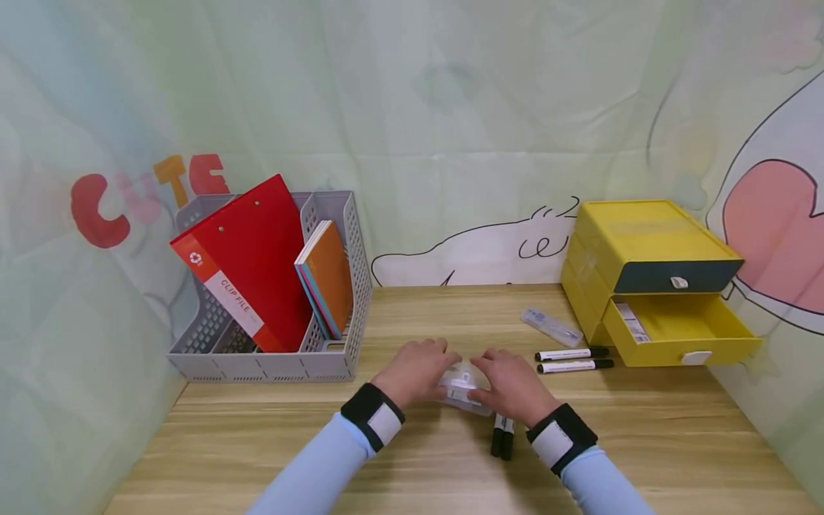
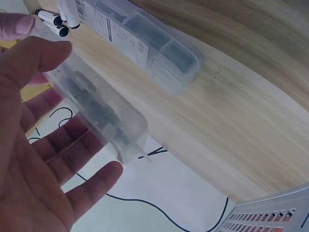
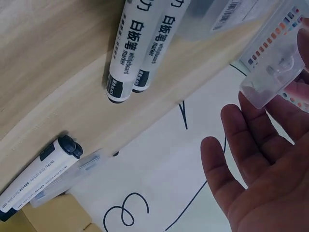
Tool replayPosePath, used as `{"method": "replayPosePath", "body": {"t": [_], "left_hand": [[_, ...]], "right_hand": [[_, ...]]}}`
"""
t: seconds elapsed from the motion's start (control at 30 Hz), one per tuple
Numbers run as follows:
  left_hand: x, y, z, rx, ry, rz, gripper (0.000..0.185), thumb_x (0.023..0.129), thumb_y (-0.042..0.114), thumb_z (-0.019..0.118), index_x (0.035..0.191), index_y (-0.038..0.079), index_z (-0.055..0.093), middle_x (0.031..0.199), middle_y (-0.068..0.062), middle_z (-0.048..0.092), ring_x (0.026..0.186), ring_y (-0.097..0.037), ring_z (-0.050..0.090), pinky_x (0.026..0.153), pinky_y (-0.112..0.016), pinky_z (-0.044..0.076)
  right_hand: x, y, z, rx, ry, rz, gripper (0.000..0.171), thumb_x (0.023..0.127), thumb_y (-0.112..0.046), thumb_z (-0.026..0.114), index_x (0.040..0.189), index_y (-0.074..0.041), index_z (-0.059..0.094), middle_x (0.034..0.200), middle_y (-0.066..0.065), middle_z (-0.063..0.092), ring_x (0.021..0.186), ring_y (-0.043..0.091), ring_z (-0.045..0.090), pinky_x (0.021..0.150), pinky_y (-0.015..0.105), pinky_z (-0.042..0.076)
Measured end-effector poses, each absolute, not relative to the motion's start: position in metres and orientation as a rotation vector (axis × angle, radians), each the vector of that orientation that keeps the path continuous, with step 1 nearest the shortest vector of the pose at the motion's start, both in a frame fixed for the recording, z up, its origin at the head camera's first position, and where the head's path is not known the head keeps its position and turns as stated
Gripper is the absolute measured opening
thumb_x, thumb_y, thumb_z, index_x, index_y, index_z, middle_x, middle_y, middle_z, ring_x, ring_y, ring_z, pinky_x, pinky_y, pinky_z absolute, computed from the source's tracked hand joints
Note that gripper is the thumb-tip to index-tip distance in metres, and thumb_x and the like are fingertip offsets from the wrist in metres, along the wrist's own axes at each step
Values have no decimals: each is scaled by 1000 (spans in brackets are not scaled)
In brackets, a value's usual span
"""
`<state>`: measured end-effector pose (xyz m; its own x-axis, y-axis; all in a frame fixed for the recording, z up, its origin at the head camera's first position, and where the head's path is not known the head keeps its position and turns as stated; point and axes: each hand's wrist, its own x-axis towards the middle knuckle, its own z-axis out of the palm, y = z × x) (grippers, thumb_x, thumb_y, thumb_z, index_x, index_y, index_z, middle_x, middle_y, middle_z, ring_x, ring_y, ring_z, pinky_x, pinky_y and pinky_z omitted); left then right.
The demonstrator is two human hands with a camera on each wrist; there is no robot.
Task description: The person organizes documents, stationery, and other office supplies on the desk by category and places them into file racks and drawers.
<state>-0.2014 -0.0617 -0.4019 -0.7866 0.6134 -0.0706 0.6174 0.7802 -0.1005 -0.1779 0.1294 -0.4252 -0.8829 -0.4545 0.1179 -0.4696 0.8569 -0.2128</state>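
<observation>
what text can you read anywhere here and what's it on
"CLIP FILE": white strip on the red folder.
"CUTE": coloured letters on the backdrop.
"whiteboard marker", with Chinese characters: barrels of the two markers near the right hand.
Small print on the second pair of markers: too blurred.
Print and barcode on the clear case by the left hand: too small.

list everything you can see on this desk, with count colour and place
clear plastic case: 1, transparent, desk centre, between both hands
second clear case: 1, transparent, near drawers
whiteboard markers: 4, white and black, two by the open drawer, two under the right wrist
drawer unit: 1, yellow, right, lower drawer open
file organiser: 1, grey, left
clip file: 1, red, in organiser
notebooks: orange cover, in organiser
desk: 1, light wood
left hand: holds case
right hand: holds case
</observation>
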Motion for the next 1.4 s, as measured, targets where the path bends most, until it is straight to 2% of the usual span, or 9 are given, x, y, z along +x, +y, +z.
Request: {"method": "replayPosePath", "body": {"t": [0.33, 0.6, 0.73, 0.97, 1.1, 1.2, 1.27, 1.33, 1.4], "left_hand": [[-204, -62, -401, 1020, 2943, -97, 59, 84, 37, 79, 137, 20, 59, 118, -4, 60, 97, -16, 57, 85, -35, 53], [-211, -80, -401, 842, 3017, -111, 50, 87, 21, 77, 134, 14, 61, 114, -7, 64, 101, -22, 61, 87, -38, 52], [-216, -95, -408, 750, 3037, -95, 44, 89, 21, 74, 131, 12, 62, 114, -9, 65, 102, -23, 61, 89, -40, 52], [-217, -106, -411, 718, 3036, -98, 41, 92, 25, 71, 130, 11, 64, 116, -10, 65, 106, -25, 61, 91, -43, 51], [-217, -108, -413, 701, 3033, -101, 39, 93, 26, 70, 128, 11, 64, 114, -9, 65, 103, -25, 61, 90, -43, 52], [-216, -110, -415, 695, 3027, -98, 38, 92, 26, 70, 127, 11, 65, 111, -9, 65, 100, -24, 61, 87, -42, 53], [-215, -110, -417, 703, 3020, -98, 37, 92, 26, 71, 126, 11, 66, 109, -9, 65, 97, -23, 61, 85, -41, 53], [-215, -111, -419, 720, 3014, -100, 35, 92, 25, 71, 123, 11, 67, 106, -8, 65, 94, -22, 61, 82, -40, 54], [-214, -111, -420, 734, 3012, -102, 33, 91, 26, 71, 121, 11, 68, 104, -7, 65, 92, -22, 61, 80, -40, 54]], "right_hand": [[-175, 145, -403, 650, -3044, 356, 50, 86, -34, 76, 126, -5, 66, 124, 16, 62, 111, 35, 60, 95, 59, 43], [-173, 175, -376, 526, -3003, 272, 47, 85, -31, 75, 119, 0, 67, 112, 18, 64, 97, 36, 61, 84, 59, 47], [-169, 205, -356, 358, -3045, 335, 51, 87, -33, 71, 120, 6, 64, 107, 22, 63, 88, 34, 57, 77, 55, 48], [-159, 271, -328, 98, -3099, 449, 60, 91, -43, 65, 115, 12, 61, 91, 20, 62, 75, 31, 53, 60, 43, 44], [-151, 304, -320, -32, -3134, 508, 67, 94, -45, 60, 116, 17, 56, 88, 22, 61, 70, 29, 53, 54, 37, 44], [-147, 320, -317, -155, -3129, 493, 68, 95, -46, 58, 110, 20, 55, 81, 21, 60, 66, 29, 53, 52, 37, 44], [-145, 325, -318, -289, -3123, 450, 67, 94, -46, 57, 106, 20, 55, 79, 21, 58, 67, 32, 52, 55, 42, 45], [-146, 328, -318, -456, -3126, 374, 65, 93, -46, 55, 102, 19, 55, 80, 24, 57, 71, 37, 52, 66, 53, 46], [-148, 330, -319, -628, -3122, 309, 61, 92, -44, 54, 96, 17, 56, 80, 27, 55, 77, 43, 51, 77, 64, 42]]}}
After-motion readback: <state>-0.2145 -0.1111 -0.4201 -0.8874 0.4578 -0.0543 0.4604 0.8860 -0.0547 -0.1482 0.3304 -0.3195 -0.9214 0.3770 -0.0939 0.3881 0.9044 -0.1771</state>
